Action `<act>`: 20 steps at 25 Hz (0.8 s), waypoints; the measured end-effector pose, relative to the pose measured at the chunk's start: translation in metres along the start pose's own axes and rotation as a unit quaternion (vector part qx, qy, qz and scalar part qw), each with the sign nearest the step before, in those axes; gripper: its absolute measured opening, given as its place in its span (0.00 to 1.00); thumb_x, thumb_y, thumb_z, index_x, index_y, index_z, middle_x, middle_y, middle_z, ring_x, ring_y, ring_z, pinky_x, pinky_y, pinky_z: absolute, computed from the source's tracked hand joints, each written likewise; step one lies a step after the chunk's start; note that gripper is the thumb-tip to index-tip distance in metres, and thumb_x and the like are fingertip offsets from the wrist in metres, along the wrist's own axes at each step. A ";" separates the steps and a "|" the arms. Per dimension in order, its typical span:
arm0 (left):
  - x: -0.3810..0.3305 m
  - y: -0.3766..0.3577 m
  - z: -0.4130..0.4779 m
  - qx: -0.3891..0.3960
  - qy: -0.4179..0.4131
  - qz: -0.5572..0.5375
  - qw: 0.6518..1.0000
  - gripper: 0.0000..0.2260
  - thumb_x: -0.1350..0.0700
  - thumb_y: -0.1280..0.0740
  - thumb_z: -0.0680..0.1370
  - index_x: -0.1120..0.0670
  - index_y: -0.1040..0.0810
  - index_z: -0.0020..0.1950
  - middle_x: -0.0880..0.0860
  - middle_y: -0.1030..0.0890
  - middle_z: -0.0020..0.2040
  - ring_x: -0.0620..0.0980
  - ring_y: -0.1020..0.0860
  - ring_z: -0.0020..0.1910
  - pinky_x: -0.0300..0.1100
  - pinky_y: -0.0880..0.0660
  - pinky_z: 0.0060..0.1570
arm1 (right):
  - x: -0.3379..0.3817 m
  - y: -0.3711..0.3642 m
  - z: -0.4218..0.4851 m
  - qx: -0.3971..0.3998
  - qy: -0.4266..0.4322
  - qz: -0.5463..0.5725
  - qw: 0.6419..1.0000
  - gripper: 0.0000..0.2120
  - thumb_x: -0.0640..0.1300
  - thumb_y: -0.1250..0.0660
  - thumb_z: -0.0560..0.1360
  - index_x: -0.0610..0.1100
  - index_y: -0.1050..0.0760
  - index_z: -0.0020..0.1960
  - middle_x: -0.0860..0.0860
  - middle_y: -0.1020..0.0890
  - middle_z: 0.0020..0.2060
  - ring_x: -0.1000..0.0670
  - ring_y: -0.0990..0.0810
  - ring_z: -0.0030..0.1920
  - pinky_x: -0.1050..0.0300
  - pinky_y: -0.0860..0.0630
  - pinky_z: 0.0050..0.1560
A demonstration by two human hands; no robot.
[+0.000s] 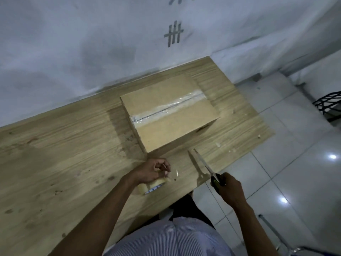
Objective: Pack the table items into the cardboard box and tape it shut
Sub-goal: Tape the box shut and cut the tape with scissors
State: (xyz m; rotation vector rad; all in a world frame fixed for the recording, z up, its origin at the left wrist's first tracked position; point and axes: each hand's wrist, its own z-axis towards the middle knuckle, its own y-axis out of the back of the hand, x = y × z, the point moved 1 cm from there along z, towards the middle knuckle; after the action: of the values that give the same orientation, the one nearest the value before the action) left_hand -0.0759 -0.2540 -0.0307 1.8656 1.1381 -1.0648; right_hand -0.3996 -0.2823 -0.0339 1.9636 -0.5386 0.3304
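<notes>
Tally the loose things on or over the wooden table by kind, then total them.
Closed brown cardboard box with clear tape along its seam: 1
Roll of clear packing tape, under the left hand: 1
Dark-handled scissors, in the right hand: 1
Total: 3

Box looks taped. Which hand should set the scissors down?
Right. The right hand already grips the scissors over the table edge; the left hand is busy at the tape roll.

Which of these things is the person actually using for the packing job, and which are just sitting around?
In use:
cardboard box, taped along its seam
roll of tape under the left hand
scissors in the right hand

Just around:
black wire basket on the floor
tally marks on the wall
</notes>
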 end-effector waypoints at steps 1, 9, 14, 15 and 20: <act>-0.007 -0.013 0.007 -0.006 0.000 0.001 1.000 0.08 0.68 0.32 0.77 0.55 0.22 0.46 0.54 0.19 0.44 0.37 0.21 0.42 0.32 0.26 0.49 | -0.005 0.009 0.009 -0.010 -0.005 0.010 1.000 0.19 0.51 0.29 0.76 0.41 0.31 0.36 0.50 0.23 0.29 0.54 0.25 0.31 0.58 0.33 0.31; -0.094 -0.095 0.115 -0.103 0.015 -0.029 0.994 0.05 0.67 0.33 0.78 0.58 0.22 0.48 0.54 0.19 0.43 0.38 0.22 0.42 0.33 0.27 0.48 | -0.040 0.067 0.117 -0.075 0.036 0.030 0.996 0.17 0.51 0.35 0.80 0.36 0.25 0.46 0.43 0.23 0.39 0.43 0.23 0.42 0.57 0.34 0.38; -0.128 -0.127 0.172 -0.173 0.041 -0.088 0.980 0.07 0.63 0.35 0.80 0.51 0.22 0.48 0.47 0.17 0.41 0.42 0.20 0.47 0.39 0.26 0.52 | -0.030 0.087 0.171 -0.044 0.061 -0.053 0.996 0.18 0.53 0.37 0.80 0.37 0.26 0.56 0.38 0.22 0.52 0.38 0.24 0.55 0.49 0.26 0.47; -0.133 -0.133 0.180 -0.191 0.045 -0.098 0.976 0.06 0.63 0.35 0.80 0.52 0.22 0.49 0.48 0.17 0.42 0.40 0.20 0.46 0.36 0.26 0.50 | -0.028 0.088 0.178 -0.035 0.063 -0.076 0.995 0.18 0.53 0.37 0.80 0.37 0.26 0.57 0.38 0.22 0.54 0.38 0.25 0.57 0.49 0.26 0.48; -0.151 -0.149 0.204 -0.233 0.061 -0.114 0.964 0.04 0.62 0.36 0.81 0.54 0.24 0.51 0.53 0.17 0.48 0.38 0.20 0.45 0.37 0.27 0.49 | -0.030 0.085 0.198 0.032 0.072 -0.121 0.989 0.18 0.50 0.36 0.80 0.36 0.28 0.60 0.38 0.24 0.58 0.38 0.27 0.61 0.47 0.26 0.52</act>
State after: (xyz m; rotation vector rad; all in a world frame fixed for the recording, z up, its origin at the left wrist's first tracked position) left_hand -0.3127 -0.4267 -0.0016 1.4654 1.5527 -0.7220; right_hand -0.4700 -0.4861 -0.0674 2.0235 -0.1944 0.3362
